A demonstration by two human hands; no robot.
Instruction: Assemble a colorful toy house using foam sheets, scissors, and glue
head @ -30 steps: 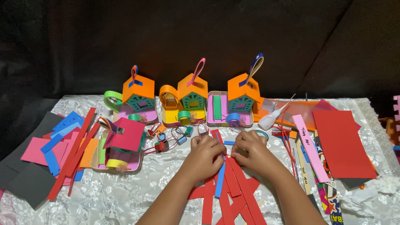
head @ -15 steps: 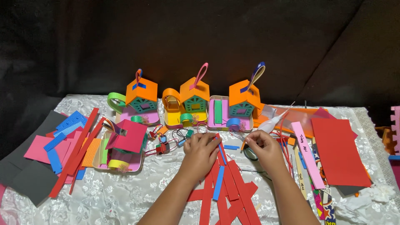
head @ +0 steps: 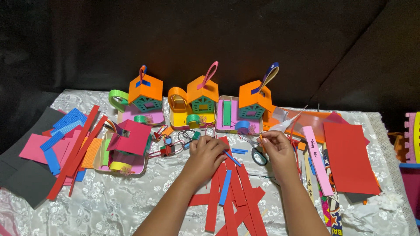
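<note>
Two hands point(head: 208, 154) point(head: 274, 146) over red foam strips point(head: 236, 192)

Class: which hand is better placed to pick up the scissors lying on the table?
Right. The right hand hovers directly beside the scissors, while the left hand rests farther off on the red strips.

Cloth point(head: 131, 205): white, floral sheen. Backdrop point(head: 218, 39): black. Three houses point(head: 202, 94): orange roofs, teal lattice fronts; trays pink point(head: 151, 117), yellow point(head: 179, 119), pink point(head: 218, 116). Strips point(head: 234, 192): mostly red, a few blue. Sheet point(head: 350, 157): plain red. Left pile point(head: 57, 144): pink, blue, red, orange over black. Fourth house point(head: 131, 137): magenta.
</note>
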